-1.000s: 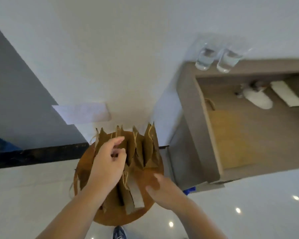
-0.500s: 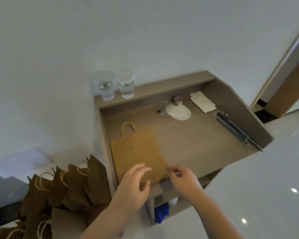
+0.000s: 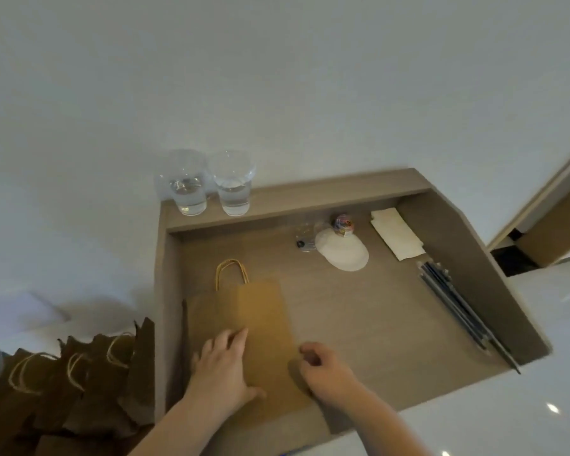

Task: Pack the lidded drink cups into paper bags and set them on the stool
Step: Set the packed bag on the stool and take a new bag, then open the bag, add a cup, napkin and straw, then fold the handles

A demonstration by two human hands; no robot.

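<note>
Hidden or unclear: a small multicoloured object [image 3: 343, 223] near the desk [image 3: 369, 324] back is too blurred to identify. The standing brown bags [image 3: 79, 383] left of the desk are cut off by the frame, and their support is out of sight.

Surroundings: two clear drink cups [image 3: 188, 189] stand side by side on the desk's back ledge at its left end. White discs [image 3: 343, 255], napkins [image 3: 397, 233] and dark straws [image 3: 458, 307] lie toward its right side.

Hands: a flat paper bag [image 3: 254, 311] lies on the desk's left part, handle rearward. The left hand [image 3: 224, 370] rests spread on it. The right hand [image 3: 323, 370] is curled at the bag's right edge, and whether it pinches the paper cannot be told.
</note>
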